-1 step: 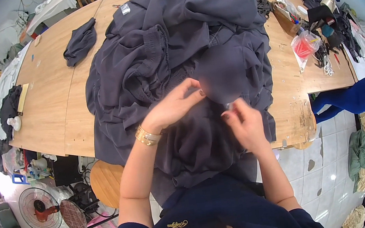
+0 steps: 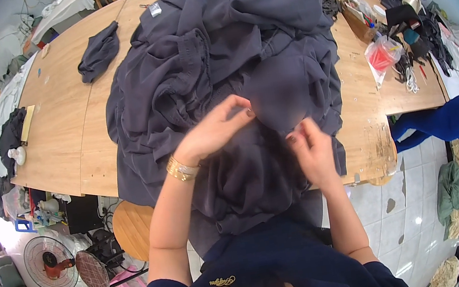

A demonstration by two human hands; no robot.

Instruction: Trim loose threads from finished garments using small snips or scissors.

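Observation:
A large pile of dark grey garments [image 2: 166,87] covers the middle of the table and hangs over its near edge. My left hand [image 2: 215,128] rests on the pile, its thumb and fingers closed on dark grey cloth. To its right, my right hand [image 2: 313,151] is pinched at the fingertips, close to the same cloth. Whatever sits in that pinch is too small to make out. A smooth blurred patch between the hands hides some of the cloth and part of the left fingertips. One elastic-looking gathered waistband shows in the pile left of centre.
The wooden table [image 2: 60,134] bears a small dark grey cloth piece [image 2: 99,53] at the left. Along its right side lie a red-and-clear plastic bag [image 2: 383,54] and tools. A round stool [image 2: 134,229] and a fan [image 2: 50,265] stand at lower left. Blue cloth [image 2: 447,116] hangs at the right.
My right hand has shifted slightly up and to the right. A small pale thing seen at its fingertips before no longer shows. My left hand has moved slightly to the left.

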